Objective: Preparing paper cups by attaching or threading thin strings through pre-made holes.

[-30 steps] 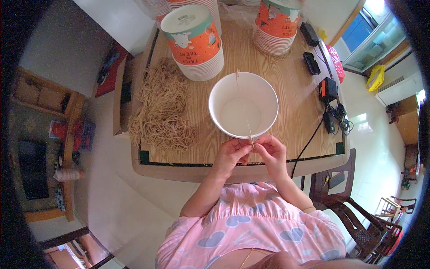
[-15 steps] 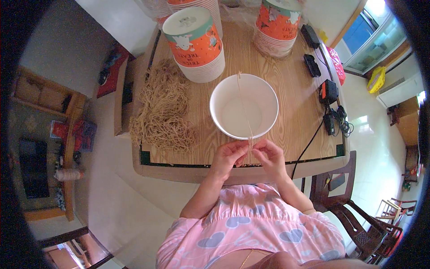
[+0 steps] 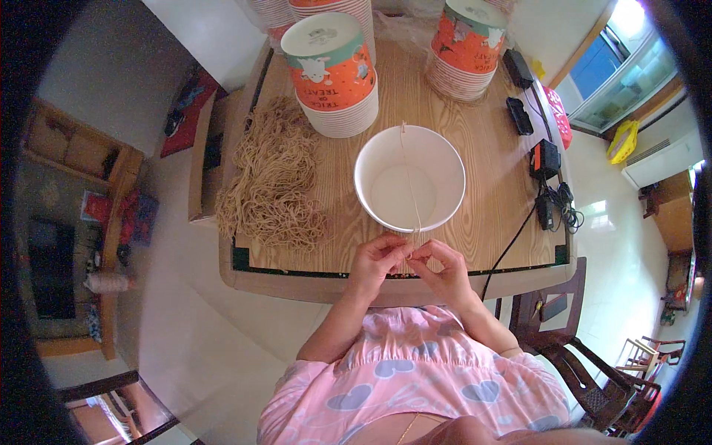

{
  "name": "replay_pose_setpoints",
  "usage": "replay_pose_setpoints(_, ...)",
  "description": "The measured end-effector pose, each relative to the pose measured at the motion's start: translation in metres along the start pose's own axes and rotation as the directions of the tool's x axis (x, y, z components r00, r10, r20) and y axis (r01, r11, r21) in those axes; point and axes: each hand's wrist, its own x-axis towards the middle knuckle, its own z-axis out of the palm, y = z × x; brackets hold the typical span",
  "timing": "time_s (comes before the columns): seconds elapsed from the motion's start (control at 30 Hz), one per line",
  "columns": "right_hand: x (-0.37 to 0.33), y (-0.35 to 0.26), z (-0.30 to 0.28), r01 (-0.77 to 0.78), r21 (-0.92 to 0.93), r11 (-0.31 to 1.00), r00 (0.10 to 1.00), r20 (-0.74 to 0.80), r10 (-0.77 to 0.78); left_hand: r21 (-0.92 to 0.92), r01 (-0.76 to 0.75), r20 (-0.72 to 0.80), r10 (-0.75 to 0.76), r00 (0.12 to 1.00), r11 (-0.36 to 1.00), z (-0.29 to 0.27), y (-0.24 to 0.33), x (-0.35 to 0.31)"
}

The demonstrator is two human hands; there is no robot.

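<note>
A white paper bucket (image 3: 371, 182) stands upright, mouth up, near the front of the wooden table. A thin beige string (image 3: 409, 172) spans its mouth, knotted at the far rim and running to the near rim. Just in front of that near rim my left hand (image 3: 377, 259) pinches the string between thumb and fingers. Beside it my right hand (image 3: 443, 268) is also closed on the string, fingertips close to those of the left. The fingers hide the string's end. To the left lies a loose heap of cut beige strings (image 3: 274, 178).
Upside-down stacks of orange, green and white paper buckets stand at the back left (image 3: 337, 81) and back right (image 3: 469, 52). Along the right edge lie a black tray (image 3: 519, 116), a power adapter (image 3: 545, 161) and coiled cables (image 3: 565, 204). A dark wooden chair (image 3: 552, 311) is at the right.
My fingertips have drawn closer together at the string, the right hand shifting slightly left and bending its fingers. The whole view has shifted a little.
</note>
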Motion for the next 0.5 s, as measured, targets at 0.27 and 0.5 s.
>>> replay_pose_setpoints(0.27, 0.002, 0.008, 0.003, -0.094, -0.025, 0.995, 0.992, -0.085, 0.091, 0.131, -0.268, -0.217, 0.292, 0.932, 0.954, 0.008, -0.005, -0.004)
replay_pose_setpoints(0.5, -0.002, 0.011, 0.003, -0.084, -0.055, 0.995, 0.991, -0.113, 0.078, 0.748, -0.501, 0.035, 0.728, 0.684, 0.436, 0.026, 0.007, -0.004)
